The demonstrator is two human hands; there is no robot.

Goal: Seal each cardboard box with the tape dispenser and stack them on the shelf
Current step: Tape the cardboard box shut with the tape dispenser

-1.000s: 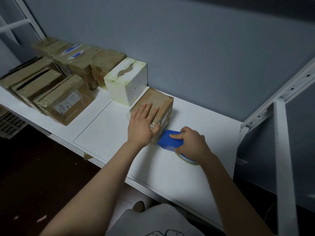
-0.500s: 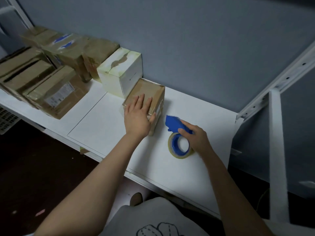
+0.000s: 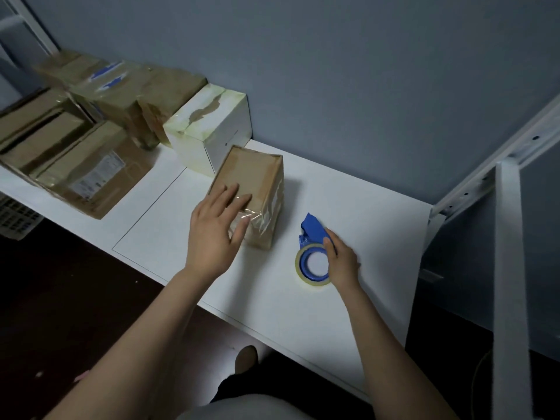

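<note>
A small brown cardboard box (image 3: 254, 171) wrapped in clear tape lies on the white shelf (image 3: 357, 195). My left hand (image 3: 215, 231) rests on its near end, fingers straight over the top and thumb against the front face. To the right, the blue tape dispenser (image 3: 312, 227) with its roll of clear tape lies flat on the shelf, apart from the box. My right hand (image 3: 344, 262) holds the dispenser at its right edge, thumb on the blue handle.
A white box (image 3: 221, 131) touches the brown box's far corner. Several taped brown boxes (image 3: 88, 171) fill the shelf's left part. The grey wall is close behind. A white upright post (image 3: 509, 268) and bracket stand at the right. A pale crate (image 3: 15, 216) sits below left.
My right hand drew the dispenser away from the box's near end and laid it flat on the shelf to the right. My left hand slid back toward the box's near edge.
</note>
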